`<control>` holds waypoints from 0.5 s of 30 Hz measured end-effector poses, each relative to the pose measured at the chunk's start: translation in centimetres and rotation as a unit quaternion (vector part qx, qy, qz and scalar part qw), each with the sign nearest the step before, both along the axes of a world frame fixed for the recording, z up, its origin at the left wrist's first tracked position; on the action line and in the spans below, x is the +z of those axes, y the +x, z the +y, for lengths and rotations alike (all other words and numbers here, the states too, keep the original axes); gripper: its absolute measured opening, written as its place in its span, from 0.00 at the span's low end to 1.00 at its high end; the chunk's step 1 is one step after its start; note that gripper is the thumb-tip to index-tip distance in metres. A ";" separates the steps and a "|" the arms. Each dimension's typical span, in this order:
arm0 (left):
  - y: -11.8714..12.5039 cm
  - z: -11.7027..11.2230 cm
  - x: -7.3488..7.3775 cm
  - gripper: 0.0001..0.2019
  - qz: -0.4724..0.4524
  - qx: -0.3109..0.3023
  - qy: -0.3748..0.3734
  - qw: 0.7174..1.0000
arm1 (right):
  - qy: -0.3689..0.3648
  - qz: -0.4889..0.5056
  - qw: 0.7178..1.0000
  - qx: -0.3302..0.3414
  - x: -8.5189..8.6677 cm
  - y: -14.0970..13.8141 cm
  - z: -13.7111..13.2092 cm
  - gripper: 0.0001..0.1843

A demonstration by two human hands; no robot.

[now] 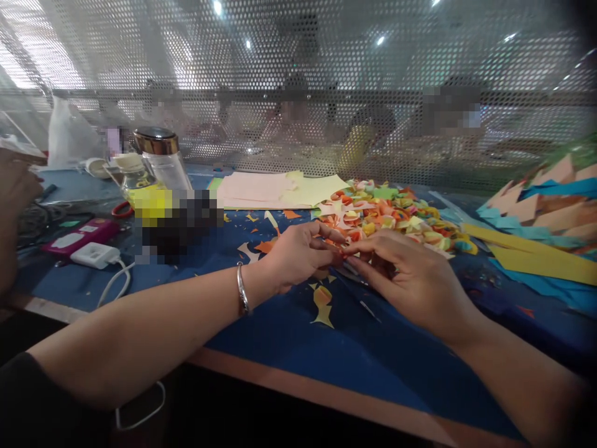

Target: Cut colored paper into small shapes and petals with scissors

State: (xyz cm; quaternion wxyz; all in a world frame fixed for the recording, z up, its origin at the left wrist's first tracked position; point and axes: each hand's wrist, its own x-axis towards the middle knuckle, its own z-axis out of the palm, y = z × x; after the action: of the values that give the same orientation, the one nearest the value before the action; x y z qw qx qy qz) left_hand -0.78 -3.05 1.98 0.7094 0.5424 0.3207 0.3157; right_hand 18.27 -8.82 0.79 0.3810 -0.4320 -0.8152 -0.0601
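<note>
In the middle of the head view, my left hand [301, 256] and my right hand [410, 267] meet fingertip to fingertip over the table. Both are closed in a pinch on a small reddish-orange paper piece [342, 254], mostly covered by the fingers. Just behind them rises a heap of small curled paper pieces [396, 214] in orange, yellow, green and white. Below the fingers lie a yellow paper scrap [323, 314] and a thin pointed tool [370, 310], partly hidden by my right hand.
Pale paper sheets [261, 188] lie at the back. To the left stand a clear flask [165, 162] and a yellow-labelled bottle [140, 186], near a white charger [96, 255] with its cable. Folded coloured paper [550, 211] is stacked right. Another person's hand [18, 186] shows far left.
</note>
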 end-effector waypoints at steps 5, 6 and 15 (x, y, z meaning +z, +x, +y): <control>0.0 0.1 -0.1 0.09 -0.002 0.000 -0.001 1.000 | 0.004 0.008 1.000 -0.008 -0.1 0.1 0.0 0.05; -0.1 0.1 -0.1 0.09 0.000 0.001 -0.001 1.000 | 0.003 0.010 1.000 -0.008 -0.1 0.1 0.1 0.05; -0.3 0.4 -0.1 0.09 0.042 0.013 0.036 0.998 | -0.025 0.022 0.999 -0.020 0.2 0.0 0.0 0.06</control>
State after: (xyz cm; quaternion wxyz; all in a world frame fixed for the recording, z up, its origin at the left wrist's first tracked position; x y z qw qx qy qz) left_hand -1.08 -2.61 1.84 0.6713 0.5761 0.3456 0.3132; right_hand 18.24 -8.87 0.94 0.3867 -0.4590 -0.7990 -0.0377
